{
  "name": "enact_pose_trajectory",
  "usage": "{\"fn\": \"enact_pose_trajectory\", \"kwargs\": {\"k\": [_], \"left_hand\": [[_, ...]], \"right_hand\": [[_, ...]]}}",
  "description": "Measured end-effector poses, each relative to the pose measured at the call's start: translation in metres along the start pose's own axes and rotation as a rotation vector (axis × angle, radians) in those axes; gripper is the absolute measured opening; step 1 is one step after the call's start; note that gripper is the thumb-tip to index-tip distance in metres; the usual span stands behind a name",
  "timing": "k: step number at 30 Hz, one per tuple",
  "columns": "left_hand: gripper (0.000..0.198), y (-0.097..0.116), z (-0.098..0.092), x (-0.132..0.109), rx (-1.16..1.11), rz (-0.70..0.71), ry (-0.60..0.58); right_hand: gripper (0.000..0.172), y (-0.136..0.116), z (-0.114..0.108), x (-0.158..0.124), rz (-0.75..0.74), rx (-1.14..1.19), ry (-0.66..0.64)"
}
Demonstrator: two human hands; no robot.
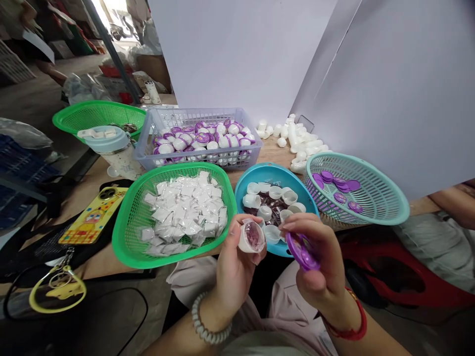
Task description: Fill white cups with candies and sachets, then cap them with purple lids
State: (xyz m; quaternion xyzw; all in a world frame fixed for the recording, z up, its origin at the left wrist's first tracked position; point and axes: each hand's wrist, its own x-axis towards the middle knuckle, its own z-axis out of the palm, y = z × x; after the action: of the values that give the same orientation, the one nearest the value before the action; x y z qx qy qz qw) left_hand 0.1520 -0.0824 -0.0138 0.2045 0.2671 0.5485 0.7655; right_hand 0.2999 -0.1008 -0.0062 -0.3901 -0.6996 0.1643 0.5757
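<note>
My left hand (237,269) is closed around a small white plastic cup (252,236), its mouth tilted toward me. Inside the cup shows a dark reddish content under clear wrap. My right hand (322,262) pinches purple round lids (302,251), seemingly more than one, just right of the cup and apart from it. Behind both hands a blue basin (240,190) holds open white cups (275,192) and dark wrapped pieces. Left of my left hand, a green basket (120,237) is filled with small white packets in clear wrap (185,207).
A lilac crate (148,160) holds capped white cups with purple lids. More white cups (297,138) lie behind the basin. A teal basket (386,198) contains purple lids. At left are a tumbler (118,153), a phone (92,215) and another green basket (74,116). People are partly visible at both sides.
</note>
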Motion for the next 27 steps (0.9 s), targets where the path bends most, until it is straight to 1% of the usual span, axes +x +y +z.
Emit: {"fn": "enact_pose_trajectory", "kwargs": {"k": [2,4,6,9,13,16,21,23,27], "left_hand": [[0.036,0.000,0.000,-0.001,-0.030,-0.005,0.022],[0.035,0.000,0.001,-0.003,-0.068,-0.016,0.040],[0.037,0.001,0.002,-0.004,-0.087,-0.025,0.026],[0.045,0.003,0.002,-0.007,-0.075,-0.027,-0.037],[0.042,0.002,-0.004,-0.015,0.014,-0.004,-0.103],[0.036,0.000,-0.010,-0.018,0.082,0.002,-0.112],[0.030,0.002,-0.011,-0.013,0.020,-0.024,-0.125],[0.030,0.002,-0.009,-0.011,-0.016,-0.038,-0.139],[0.033,0.000,-0.008,-0.010,-0.055,-0.048,-0.161]], "right_hand": [[0.053,-0.002,0.000,0.000,-0.107,-0.035,-0.066],[0.053,-0.004,0.001,0.001,-0.198,-0.144,-0.144],[0.054,-0.006,0.003,0.001,-0.236,-0.233,-0.181],[0.056,-0.008,0.004,-0.001,-0.257,-0.252,-0.207],[0.057,-0.014,-0.002,-0.001,-0.205,-0.300,-0.270],[0.057,-0.017,-0.006,0.001,-0.164,-0.298,-0.293],[0.060,-0.013,-0.008,0.001,-0.095,-0.241,-0.342],[0.058,-0.010,-0.007,0.000,-0.062,-0.164,-0.334],[0.052,-0.005,-0.004,-0.004,-0.038,-0.010,-0.263]]}}
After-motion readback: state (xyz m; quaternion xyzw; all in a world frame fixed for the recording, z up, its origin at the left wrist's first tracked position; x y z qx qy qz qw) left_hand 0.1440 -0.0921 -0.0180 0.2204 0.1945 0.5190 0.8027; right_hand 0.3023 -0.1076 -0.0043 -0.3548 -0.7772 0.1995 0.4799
